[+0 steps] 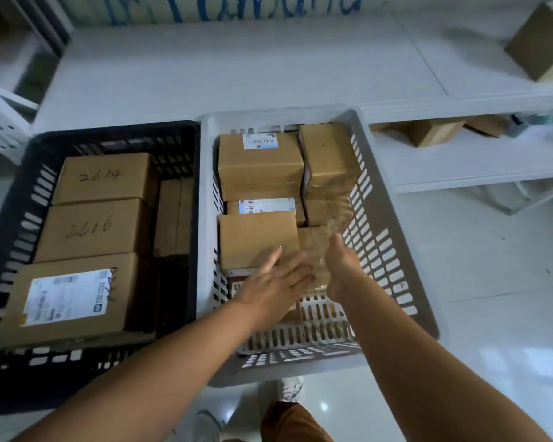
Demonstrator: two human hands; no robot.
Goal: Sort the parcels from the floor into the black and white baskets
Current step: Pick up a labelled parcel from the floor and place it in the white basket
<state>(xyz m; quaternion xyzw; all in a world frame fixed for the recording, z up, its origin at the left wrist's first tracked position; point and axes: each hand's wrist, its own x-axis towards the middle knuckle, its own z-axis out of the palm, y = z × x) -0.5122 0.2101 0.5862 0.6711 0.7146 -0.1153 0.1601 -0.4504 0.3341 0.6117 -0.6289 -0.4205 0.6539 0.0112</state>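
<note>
Both our hands are down in the white basket [393,250]: left hand [272,287] flat, fingers released on a brown parcel [257,240], right hand [340,266] grasping a taped parcel [313,240] beside it. The black basket [13,212] sits left of it, full of boxes.

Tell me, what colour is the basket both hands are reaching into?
White basket, pale grey in this light; head view.
</note>
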